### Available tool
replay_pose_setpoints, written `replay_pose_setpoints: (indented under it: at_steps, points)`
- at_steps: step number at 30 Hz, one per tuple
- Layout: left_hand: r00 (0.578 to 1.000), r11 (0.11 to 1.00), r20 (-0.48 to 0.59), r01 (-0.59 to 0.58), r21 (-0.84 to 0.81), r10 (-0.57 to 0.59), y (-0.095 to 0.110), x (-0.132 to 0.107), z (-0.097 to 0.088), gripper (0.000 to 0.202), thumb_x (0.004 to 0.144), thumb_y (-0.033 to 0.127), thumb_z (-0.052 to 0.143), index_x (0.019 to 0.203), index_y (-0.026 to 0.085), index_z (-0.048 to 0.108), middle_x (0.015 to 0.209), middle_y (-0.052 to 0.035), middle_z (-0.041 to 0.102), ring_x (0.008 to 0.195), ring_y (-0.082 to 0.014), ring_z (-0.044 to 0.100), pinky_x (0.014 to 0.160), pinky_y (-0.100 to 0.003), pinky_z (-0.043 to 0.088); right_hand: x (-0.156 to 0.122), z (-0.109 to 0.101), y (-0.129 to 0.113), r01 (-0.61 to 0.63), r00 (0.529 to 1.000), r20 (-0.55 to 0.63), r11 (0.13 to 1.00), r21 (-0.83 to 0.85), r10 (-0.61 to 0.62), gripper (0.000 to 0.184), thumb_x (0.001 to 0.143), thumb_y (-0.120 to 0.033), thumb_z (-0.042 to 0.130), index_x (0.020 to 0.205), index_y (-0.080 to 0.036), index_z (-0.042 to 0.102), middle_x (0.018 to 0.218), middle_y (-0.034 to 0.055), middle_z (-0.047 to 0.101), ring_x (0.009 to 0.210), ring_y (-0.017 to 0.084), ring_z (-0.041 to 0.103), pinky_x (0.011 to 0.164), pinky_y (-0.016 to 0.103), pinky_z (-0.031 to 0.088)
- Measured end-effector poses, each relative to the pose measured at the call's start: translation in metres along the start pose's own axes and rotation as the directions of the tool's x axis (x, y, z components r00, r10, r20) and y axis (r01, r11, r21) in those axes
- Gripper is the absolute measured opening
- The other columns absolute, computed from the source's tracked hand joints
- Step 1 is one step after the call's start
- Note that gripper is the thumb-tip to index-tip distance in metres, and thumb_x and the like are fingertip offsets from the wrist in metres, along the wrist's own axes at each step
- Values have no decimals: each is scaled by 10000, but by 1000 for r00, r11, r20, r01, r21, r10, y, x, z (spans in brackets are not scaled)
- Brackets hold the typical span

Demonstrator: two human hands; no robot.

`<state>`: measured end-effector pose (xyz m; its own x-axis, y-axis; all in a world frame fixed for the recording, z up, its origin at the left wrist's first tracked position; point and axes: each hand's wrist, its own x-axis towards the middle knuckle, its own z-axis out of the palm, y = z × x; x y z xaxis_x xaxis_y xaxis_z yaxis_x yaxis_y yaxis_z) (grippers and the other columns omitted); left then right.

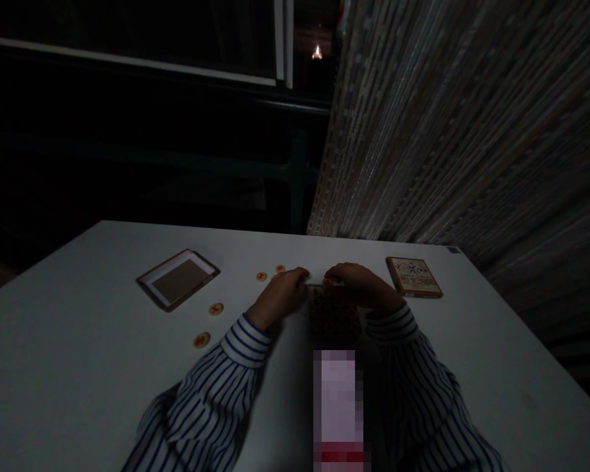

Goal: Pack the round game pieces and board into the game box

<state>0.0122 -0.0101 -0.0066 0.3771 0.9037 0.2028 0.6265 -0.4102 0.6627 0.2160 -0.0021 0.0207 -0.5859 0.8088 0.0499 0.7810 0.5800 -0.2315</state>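
Observation:
The scene is dim. My left hand (280, 296) and my right hand (356, 283) meet at the far edge of a red-patterned board (333, 313) lying on the white table (78, 367). Both hands have their fingers curled and pinched together over a small pale strip between them; I cannot make out what it is. Striped shirt sleeves cover both forearms. Several round yellow tokens with red marks lie to the left: two by my left hand (261, 276) and two nearer me (216, 309).
An open box tray (177, 278) with a brown rim sits at the left. A printed box lid (413, 276) lies to the right of my hands. A woven curtain (472, 118) hangs behind the table's right side. Dark window frames fill the back left.

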Motion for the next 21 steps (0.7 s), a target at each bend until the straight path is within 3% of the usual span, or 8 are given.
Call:
replay_pose_setpoints:
  at_steps: [12, 21]
  points:
    - [991, 984, 135, -6, 180, -19, 0, -1, 1, 322, 806, 146, 439, 1105, 153, 560, 1083, -97, 652, 1010, -191, 594, 873, -296, 434, 5, 7, -9, -31, 970, 234, 985, -170, 71, 257, 866, -273, 436, 1003, -182, 634, 944, 93, 684, 869, 205, 639, 679, 258, 446]
    - [988, 979, 154, -7, 204, -25, -3, -1, 1, 328, 825, 168, 438, 1135, 159, 548, 1126, -91, 636, 1043, -192, 580, 901, -301, 423, 5, 9, -17, -26, 964, 250, 964, -266, 94, 251, 866, -283, 429, 932, -164, 641, 906, 102, 690, 841, 225, 654, 686, 290, 469]
